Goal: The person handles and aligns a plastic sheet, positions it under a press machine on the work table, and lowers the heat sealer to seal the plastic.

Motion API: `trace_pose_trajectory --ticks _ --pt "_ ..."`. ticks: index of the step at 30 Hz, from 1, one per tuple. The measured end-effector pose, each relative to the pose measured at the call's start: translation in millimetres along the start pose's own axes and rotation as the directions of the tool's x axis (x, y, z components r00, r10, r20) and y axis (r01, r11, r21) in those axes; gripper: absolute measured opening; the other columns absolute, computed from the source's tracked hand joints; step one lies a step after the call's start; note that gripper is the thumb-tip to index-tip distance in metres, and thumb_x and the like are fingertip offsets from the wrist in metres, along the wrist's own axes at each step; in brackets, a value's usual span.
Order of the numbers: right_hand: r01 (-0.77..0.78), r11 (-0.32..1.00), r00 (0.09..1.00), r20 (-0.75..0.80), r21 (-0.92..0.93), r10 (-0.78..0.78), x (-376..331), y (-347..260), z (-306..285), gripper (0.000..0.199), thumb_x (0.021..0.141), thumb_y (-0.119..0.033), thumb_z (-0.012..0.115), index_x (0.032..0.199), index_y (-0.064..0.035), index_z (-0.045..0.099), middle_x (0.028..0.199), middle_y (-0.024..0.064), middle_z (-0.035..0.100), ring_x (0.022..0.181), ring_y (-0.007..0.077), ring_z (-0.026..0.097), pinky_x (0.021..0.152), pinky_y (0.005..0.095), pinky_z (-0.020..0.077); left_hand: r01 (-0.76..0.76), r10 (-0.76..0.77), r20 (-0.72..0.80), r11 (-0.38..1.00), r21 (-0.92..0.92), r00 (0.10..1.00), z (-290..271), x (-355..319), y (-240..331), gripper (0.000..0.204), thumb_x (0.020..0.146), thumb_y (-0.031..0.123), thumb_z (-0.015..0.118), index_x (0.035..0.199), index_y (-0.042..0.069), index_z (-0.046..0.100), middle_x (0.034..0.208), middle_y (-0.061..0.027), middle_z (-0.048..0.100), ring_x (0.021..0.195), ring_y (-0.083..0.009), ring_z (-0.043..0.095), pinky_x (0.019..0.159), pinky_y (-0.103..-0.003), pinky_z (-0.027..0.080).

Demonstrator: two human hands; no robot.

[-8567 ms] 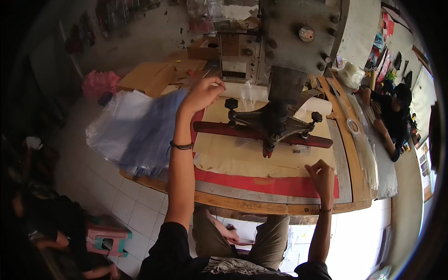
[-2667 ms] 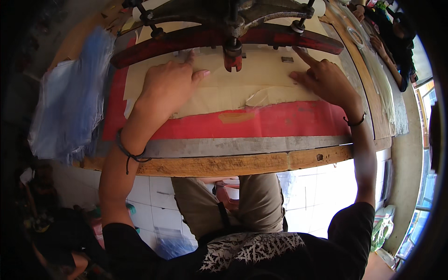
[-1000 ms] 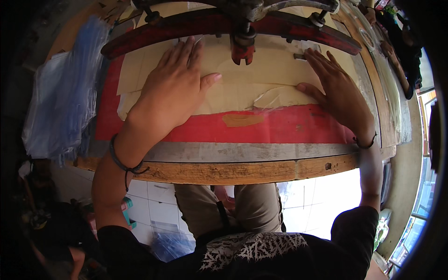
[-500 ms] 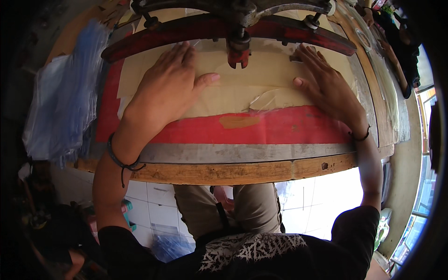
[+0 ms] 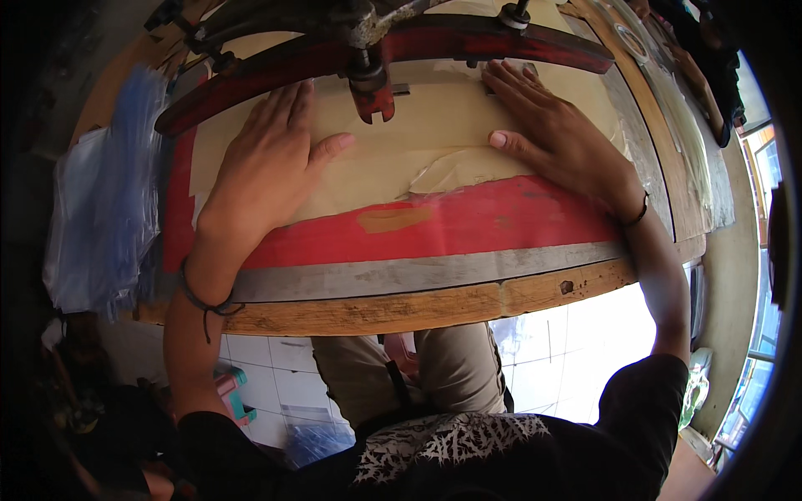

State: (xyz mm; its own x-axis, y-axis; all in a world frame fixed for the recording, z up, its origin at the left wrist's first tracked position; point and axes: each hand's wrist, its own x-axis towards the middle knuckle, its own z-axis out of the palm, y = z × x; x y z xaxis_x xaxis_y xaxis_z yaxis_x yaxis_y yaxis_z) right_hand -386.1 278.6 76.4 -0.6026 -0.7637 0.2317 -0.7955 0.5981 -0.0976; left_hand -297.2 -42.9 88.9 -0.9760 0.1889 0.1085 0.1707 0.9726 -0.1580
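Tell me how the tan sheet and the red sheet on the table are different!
The tan sheet is pale, while the red sheet is bright, with a brown patch on it. The tan sheet lies on top; the red sheet peeks out from underneath. The tan sheet's near edge is ragged, but the red sheet's near edge is much smoother. Both are spread out on the table.

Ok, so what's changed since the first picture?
The left hand, raised near the left end of the red bar before, now lies flat on the tan sheet. The right hand, curled near that sheet's front edge before, has moved forward and opened flat. The red sheet still shows underneath; the plastic bags remain at left.
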Motion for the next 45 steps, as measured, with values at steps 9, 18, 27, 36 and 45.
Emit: trace_pose_trajectory --ticks 9,18,27,36,45 --pt "0.017 0.999 0.999 0.043 -0.036 -0.016 2 1 1 0.076 0.101 -0.053 0.043 0.148 0.0057 0.035 0.155 0.0245 0.032 0.148 0.0349 0.023 0.123 0.0443 0.0167 0.009 -0.007 0.038 0.998 -0.070 0.999 0 2 -2 0.078 0.102 0.055 0.035 0.147 -0.009 0.033 0.155 -0.0259 0.032 0.146 -0.0343 0.029 0.120 -0.040 0.026" --pt "0.030 0.998 0.999 0.043 -0.055 -0.027 1 2 -1 0.067 0.102 -0.045 0.045 0.145 0.0059 0.039 0.153 0.0245 0.037 0.146 0.0360 0.027 0.122 0.0435 0.0200 -0.075 0.071 -0.098 0.996 -0.042 0.993 23 5 -12 0.075 0.102 0.051 0.040 0.146 -0.009 0.035 0.151 -0.0267 0.038 0.142 -0.0364 0.035 0.119 -0.040 0.028" --pt "0.029 0.991 0.999 0.039 -0.131 -0.024 7 1 2 0.061 0.103 -0.040 0.046 0.146 0.0026 0.040 0.153 0.0233 0.037 0.146 0.0349 0.028 0.122 0.0425 0.0203 -0.258 0.264 -0.035 0.958 0.125 0.964 9 -5 -18 0.077 0.107 0.046 0.022 0.135 -0.024 0.037 0.144 -0.0380 0.040 0.139 -0.0421 0.038 0.121 -0.044 0.023" --pt "-0.119 0.991 0.985 0.115 -0.066 0.126 3 -21 -9 0.062 0.102 -0.042 0.047 0.148 -0.0015 0.039 0.155 0.0200 0.036 0.147 0.0346 0.028 0.120 0.0419 0.0249 -0.208 0.218 -0.090 0.972 0.112 0.972 25 -10 -15 0.079 0.107 0.047 0.021 0.133 -0.025 0.039 0.139 -0.0399 0.043 0.135 -0.0440 0.043 0.118 -0.044 0.029" --pt "-0.078 0.992 0.990 0.106 -0.101 0.088 1 -14 -6 0.060 0.102 -0.038 0.049 0.148 -0.0015 0.038 0.154 0.0211 0.037 0.145 0.0357 0.031 0.119 0.0420 0.0271 -0.345 0.370 -0.026 0.886 0.310 0.929 12 -10 -14 0.071 0.108 0.039 0.023 0.124 -0.026 0.047 0.131 -0.0413 0.049 0.127 -0.0469 0.050 0.115 -0.046 0.034"
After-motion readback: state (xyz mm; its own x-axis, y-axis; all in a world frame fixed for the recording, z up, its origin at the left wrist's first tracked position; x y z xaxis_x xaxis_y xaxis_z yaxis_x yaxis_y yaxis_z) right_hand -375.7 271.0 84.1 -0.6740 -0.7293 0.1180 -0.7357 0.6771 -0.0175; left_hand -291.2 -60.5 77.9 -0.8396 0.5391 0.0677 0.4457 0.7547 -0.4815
